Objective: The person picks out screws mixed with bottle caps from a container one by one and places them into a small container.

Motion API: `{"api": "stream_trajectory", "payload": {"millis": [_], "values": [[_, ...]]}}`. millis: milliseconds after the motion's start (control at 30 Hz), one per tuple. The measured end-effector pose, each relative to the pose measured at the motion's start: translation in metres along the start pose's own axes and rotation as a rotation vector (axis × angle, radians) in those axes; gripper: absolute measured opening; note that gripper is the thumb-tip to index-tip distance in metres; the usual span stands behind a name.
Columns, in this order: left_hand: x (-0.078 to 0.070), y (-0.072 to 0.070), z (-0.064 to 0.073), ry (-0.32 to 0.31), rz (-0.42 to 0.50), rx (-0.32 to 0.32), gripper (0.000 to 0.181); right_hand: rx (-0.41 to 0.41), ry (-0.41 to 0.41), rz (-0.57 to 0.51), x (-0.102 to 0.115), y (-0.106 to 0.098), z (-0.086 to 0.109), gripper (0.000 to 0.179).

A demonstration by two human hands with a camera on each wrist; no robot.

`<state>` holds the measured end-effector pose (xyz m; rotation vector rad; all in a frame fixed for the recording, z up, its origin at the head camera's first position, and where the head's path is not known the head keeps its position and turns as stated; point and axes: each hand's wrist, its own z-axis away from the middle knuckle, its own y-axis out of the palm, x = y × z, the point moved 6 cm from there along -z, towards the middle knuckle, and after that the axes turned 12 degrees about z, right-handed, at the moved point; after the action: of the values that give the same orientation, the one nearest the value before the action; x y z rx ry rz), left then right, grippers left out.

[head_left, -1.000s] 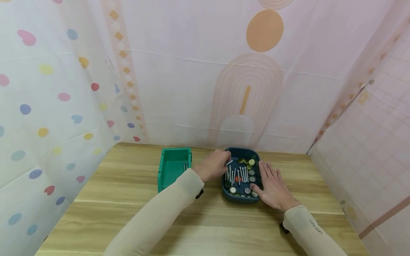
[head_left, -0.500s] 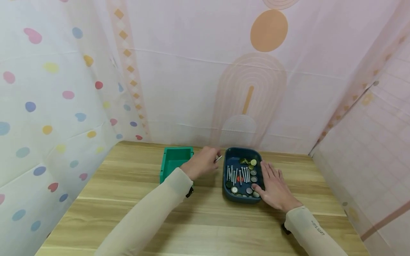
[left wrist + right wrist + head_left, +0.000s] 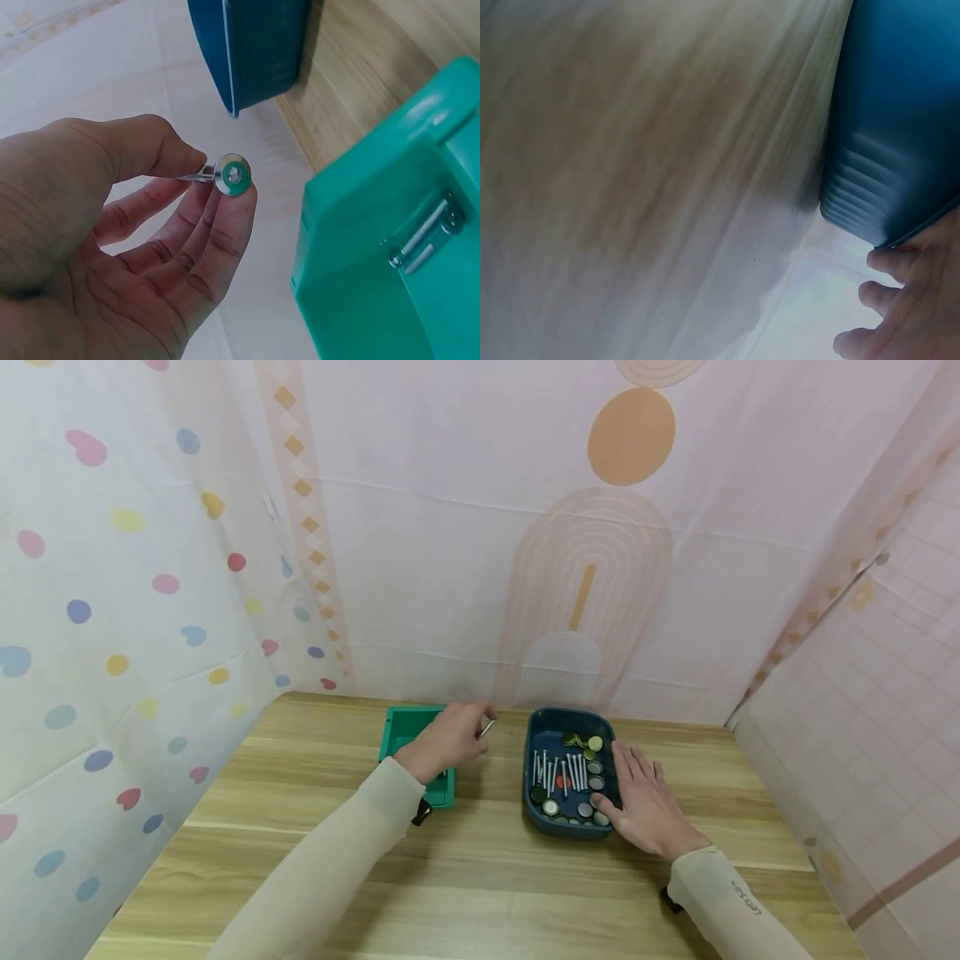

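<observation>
Screw (image 3: 233, 175) pinched in my left hand (image 3: 444, 742), I hold it between the blue tray (image 3: 570, 832) and green bin (image 3: 441, 796), nearer the bin; my right hand (image 3: 647, 802) lies straight-fingered along the tray's side. I judge this a transfer; next calls for centring over the bin before releasing.

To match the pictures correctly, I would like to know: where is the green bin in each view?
Head: green bin below and left of centre, partly behind the left hand.
Left wrist: right side, reaching the lower edge.
Right wrist: not in it.
Shared landmark: blue tray, in all three.
</observation>
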<state>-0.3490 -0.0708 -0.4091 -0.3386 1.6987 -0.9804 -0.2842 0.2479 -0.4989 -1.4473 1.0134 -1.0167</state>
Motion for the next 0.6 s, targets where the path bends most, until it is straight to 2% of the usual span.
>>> {"api": "stream_trajectory", "payload": {"millis": [333, 600], "values": [[0.024, -0.016, 0.009, -0.051, 0.062, -0.026, 0.040, 0.003, 0.003, -0.007, 0.000, 0.001, 0.000, 0.098], [0.040, -0.025, 0.013, -0.064, 0.094, -0.061, 0.040, 0.005, 0.006, -0.007, -0.002, 0.001, 0.001, 0.099]]}}
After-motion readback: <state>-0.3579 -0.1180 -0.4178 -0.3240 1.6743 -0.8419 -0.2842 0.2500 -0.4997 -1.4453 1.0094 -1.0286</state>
